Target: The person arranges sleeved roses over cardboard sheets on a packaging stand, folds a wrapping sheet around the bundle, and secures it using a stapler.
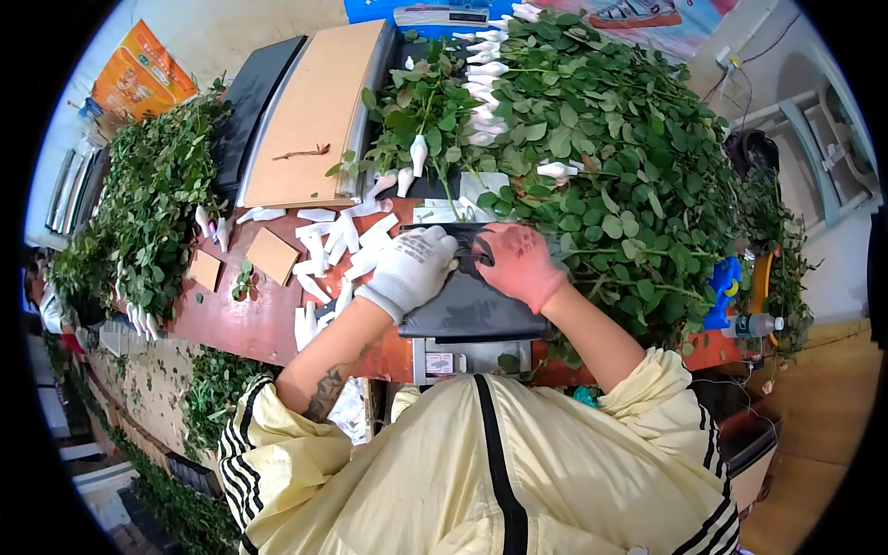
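My left hand [413, 268], in a white work glove, has its fingers curled at the top part of a dark, shiny sheet [476, 305]. My right hand [520, 264], in a pinkish-red glove, grips the same sheet close to the left one, with a dark fold showing between the two. The sheet looks like black plastic, and how many layers it has I cannot tell. Left of my left hand lie several loose white sleeves [338, 236]. Rose stems with white-sleeved buds [419, 155] lie just beyond my hands.
A large heap of leafy rose stems [620, 166] covers the right side, more foliage [153, 203] the left. A stack of tan cardboard sheets [314, 111] stands at the back. Small cardboard squares [272, 255] lie on the red table [231, 319]. A blue tape dispenser [721, 294] and bottle [754, 326] stand right.
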Available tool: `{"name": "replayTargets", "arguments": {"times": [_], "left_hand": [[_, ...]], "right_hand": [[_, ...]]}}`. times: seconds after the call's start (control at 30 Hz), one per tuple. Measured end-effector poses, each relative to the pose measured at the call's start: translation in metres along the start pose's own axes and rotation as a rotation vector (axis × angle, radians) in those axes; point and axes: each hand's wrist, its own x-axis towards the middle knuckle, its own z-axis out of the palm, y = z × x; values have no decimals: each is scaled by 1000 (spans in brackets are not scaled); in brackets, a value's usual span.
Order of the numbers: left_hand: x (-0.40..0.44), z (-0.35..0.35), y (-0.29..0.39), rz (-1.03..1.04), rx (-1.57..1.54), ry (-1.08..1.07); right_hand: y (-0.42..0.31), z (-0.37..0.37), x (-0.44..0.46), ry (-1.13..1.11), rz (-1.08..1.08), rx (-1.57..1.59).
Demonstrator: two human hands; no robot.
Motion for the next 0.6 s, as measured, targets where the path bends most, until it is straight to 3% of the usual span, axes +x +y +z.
{"name": "replayTargets", "arguments": {"times": [0.07,0.2,0.3,0.37,0.4,0.53,0.6], "left_hand": [[-1,-1,8,-60,45,-24],[-2,6,7,-135,36,-28],[2,5,6,-63,115,17],[1,3,5,-78,106,43],[1,5,4,-106,93,27],[0,10,1,-125,94,46],[1,12,1,-135,103,48]], "right_hand": [[5,9,-9,226,-159,-201],[21,12,-23,248,-119,-166],[23,8,-15,291,-165,-205],[20,-1,-6,65,-50,-138],[22,4,-4,179,-96,-67],[24,9,-2,154,-62,-54],[18,21,-5,94,2,-326]]}}
